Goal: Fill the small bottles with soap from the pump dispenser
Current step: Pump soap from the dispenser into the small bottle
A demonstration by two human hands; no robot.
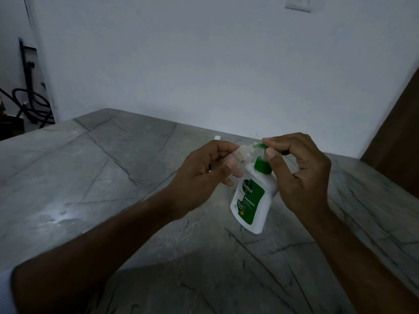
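Note:
A white pump dispenser with a green label and green pump head stands tilted on the grey stone counter. My right hand grips the green pump head from above, thumb and fingers curled over it. My left hand holds a small clear bottle tilted, with its open neck at the pump's spout. Behind my left hand a small white cap lies on the counter, partly hidden.
A white wall runs along the counter's far edge. A brown wooden panel rises at the right. Black cables and a stand sit beyond the counter's left corner. A wet shine marks the counter at the left.

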